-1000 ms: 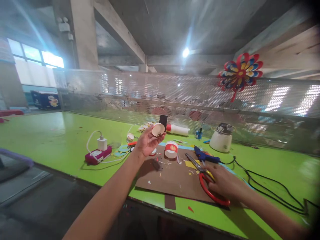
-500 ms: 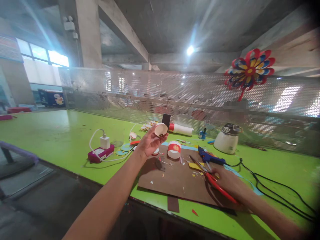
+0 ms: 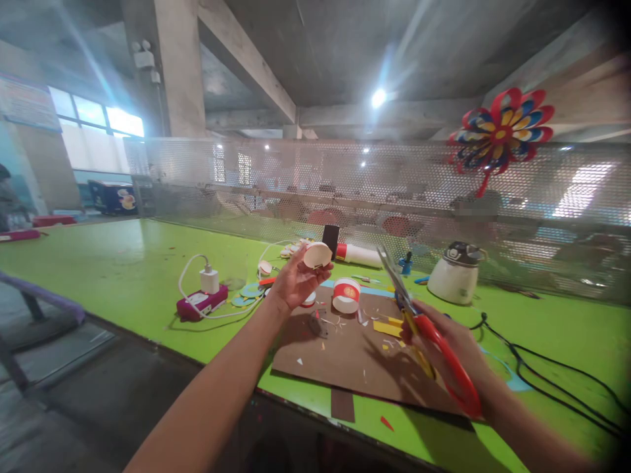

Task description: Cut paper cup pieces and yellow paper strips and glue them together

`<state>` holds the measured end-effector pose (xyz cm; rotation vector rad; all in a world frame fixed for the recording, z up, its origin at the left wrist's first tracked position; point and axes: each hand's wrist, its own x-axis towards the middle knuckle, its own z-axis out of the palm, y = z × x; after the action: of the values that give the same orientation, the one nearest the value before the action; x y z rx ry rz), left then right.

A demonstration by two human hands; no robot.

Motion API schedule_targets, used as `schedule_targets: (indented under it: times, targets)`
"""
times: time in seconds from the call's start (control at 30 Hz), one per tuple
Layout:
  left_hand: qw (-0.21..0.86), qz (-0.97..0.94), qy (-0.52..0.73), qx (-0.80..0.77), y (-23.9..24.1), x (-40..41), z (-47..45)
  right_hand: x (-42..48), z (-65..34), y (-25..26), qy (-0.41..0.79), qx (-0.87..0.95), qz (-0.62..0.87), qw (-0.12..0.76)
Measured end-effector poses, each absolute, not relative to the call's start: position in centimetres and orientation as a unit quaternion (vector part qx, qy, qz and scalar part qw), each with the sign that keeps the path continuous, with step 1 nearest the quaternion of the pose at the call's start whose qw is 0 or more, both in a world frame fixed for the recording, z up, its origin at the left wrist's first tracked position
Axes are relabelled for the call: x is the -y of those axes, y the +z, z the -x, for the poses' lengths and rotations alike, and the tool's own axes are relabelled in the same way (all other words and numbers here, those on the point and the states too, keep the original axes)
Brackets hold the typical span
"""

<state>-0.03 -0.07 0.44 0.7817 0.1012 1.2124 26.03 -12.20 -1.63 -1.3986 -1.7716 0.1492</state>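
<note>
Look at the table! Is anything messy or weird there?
Yes, a bit messy: small scraps lie scattered over the brown board, and a red scrap lies off it, near the front edge of the green table, apart from the others. I see nothing spilled.

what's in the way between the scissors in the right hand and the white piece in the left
Nothing visible: the gap between scissors and white piece looks open. The red-and-white cup sits lower, on the brown board; the white tube lies behind.
</note>
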Motion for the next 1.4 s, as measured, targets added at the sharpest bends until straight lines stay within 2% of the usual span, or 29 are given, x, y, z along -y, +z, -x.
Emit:
schedule_targets:
  times: [0.07,0.3,0.53,1.0,1.4]
  targets:
    - [0.737,-0.361,0.569,-0.048,0.5,0.2,0.0,12.7,-24.5,-2.0,0.083,0.718,0.530,0.444]
    - [0.697,-0.393,0.599,-0.028,1.2,0.9,0.1,13.8,-20.5,-3.3,0.190,0.748,0.484,0.413]
    - [0.687,-0.420,0.592,0.005,1.4,1.4,0.4,13.4,-19.4,-3.2,0.215,0.765,0.457,0.399]
    - [0.694,-0.434,0.575,-0.007,0.9,1.5,-0.2,13.5,-19.8,-4.5,0.107,0.766,0.475,0.419]
    - [0.703,-0.456,0.544,0.055,0.4,1.2,-0.5,13.4,-20.1,-5.0,0.016,0.779,0.471,0.414]
